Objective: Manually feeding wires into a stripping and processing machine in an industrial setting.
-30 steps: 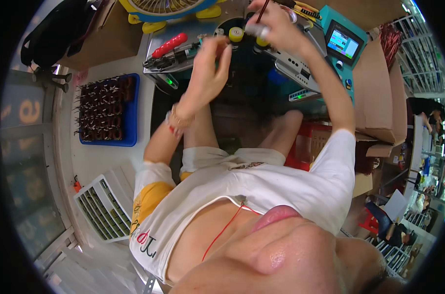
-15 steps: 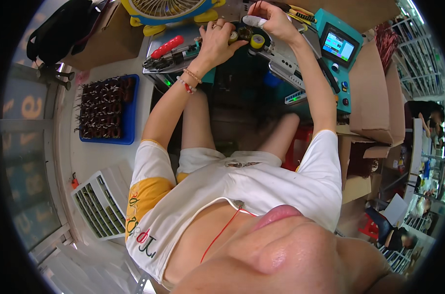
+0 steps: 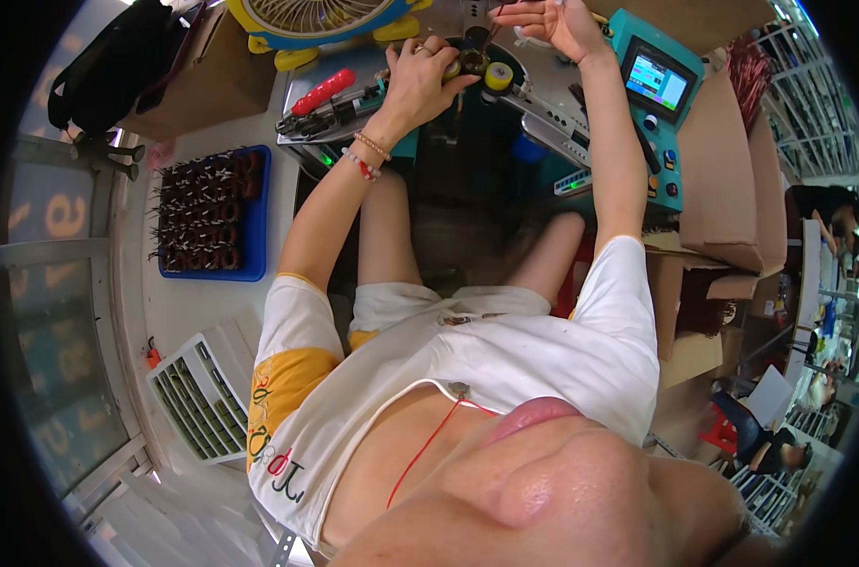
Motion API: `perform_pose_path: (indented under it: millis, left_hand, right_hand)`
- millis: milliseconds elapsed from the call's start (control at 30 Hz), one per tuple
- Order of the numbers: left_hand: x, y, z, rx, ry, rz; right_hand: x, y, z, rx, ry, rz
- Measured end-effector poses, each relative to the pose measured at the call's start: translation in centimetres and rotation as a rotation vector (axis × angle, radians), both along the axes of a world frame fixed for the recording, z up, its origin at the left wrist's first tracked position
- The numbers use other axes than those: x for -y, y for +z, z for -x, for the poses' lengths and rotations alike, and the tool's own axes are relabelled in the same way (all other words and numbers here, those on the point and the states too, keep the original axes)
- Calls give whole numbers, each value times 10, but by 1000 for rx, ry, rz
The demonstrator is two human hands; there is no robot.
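Note:
My left hand [image 3: 418, 87] is bent around a pale roller [image 3: 454, 69] of a bench winding machine, with thumb and forefinger on either side of it. Just right of the fingertips sits a small dark ring-shaped coil [image 3: 474, 62], partly hidden, between that roller and a yellow roller [image 3: 497, 76]. My right hand [image 3: 560, 28] is raised above and to the right, fingers stretched out toward the left. Near its fingertips a thin reddish-brown wire [image 3: 492, 30] runs down toward the coil; whether the fingers touch it is hard to tell.
A yellow-and-blue fan [image 3: 321, 19] stands at the far left, beside red-handled tooling [image 3: 323, 92]. A blue tray [image 3: 253, 222] of wound coils lies left. Right are a teal control box [image 3: 670, 142] with a screen and open cardboard boxes [image 3: 722, 170]. People work farther right.
My right hand has moved up and slightly right, its pinched fingers now stretched out. My left hand stays at the roller.

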State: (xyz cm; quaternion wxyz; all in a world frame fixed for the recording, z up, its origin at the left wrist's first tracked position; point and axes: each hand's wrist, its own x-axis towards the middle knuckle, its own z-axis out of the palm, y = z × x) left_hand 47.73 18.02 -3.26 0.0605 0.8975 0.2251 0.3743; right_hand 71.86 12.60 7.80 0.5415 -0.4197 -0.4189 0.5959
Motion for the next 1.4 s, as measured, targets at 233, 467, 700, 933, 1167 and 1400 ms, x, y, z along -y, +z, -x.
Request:
perform_pose_path:
  millis: [233, 467, 700, 933, 1167, 1400]
  left_hand:
    - [9, 7, -11, 28, -13, -34]
    - [5, 5, 2, -3, 22, -91]
    - [7, 4, -16, -31, 14, -113]
    - [-1, -2, 0, -33, 82, -99]
    - [6, 2, -7, -5, 49, -143]
    - [15, 9, -5, -25, 59, -74]
  right_hand:
    - [-65, -46, -15, 255, -126, 151]
    - [46, 33, 20, 1097, -63, -90]
    - [74, -165, 95, 1083, -12, 65]
    - [123, -116, 163, -97, -118, -83]
    - [45, -11, 54, 767, -293, -105]
    - [-39, -25, 19, 221, 210, -145]
